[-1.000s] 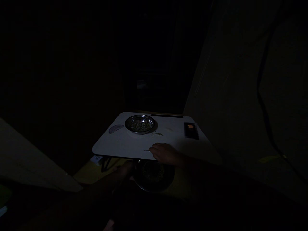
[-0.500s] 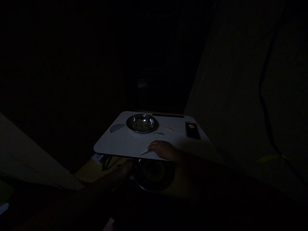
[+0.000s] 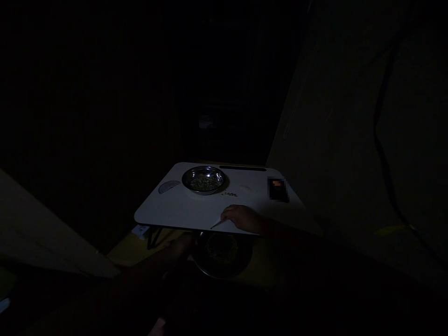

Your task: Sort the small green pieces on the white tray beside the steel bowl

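Note:
My right hand (image 3: pixel 244 218) is closed around a knife (image 3: pixel 217 223), whose pale blade points left and down over the near edge of the white table (image 3: pixel 175 212). Lower down, my left hand (image 3: pixel 185 240) is at the left rim of a wide metal bowl (image 3: pixel 209 273) below the table edge. Darkness hides its fingers, so I cannot tell whether it grips the rim. Small greenish pieces lie in that bowl. On the tabletop stands a shiny steel bowl (image 3: pixel 203 191) with chopped greenish pieces (image 3: pixel 204 182) in it. A few loose pieces (image 3: pixel 230 194) lie beside it.
At the table's right side lies a dark, blurred-out object (image 3: pixel 278 189). A slot (image 3: pixel 242 168) runs along the far edge. A rounded print (image 3: pixel 169 187) shows at the left. Walls rise on both sides, and a dark cable (image 3: pixel 381 149) hangs at the right.
My right hand has shifted slightly right with the knife, and the blade tip has moved right and a little nearer. The left hand stays by the lower bowl. The view has shifted slightly.

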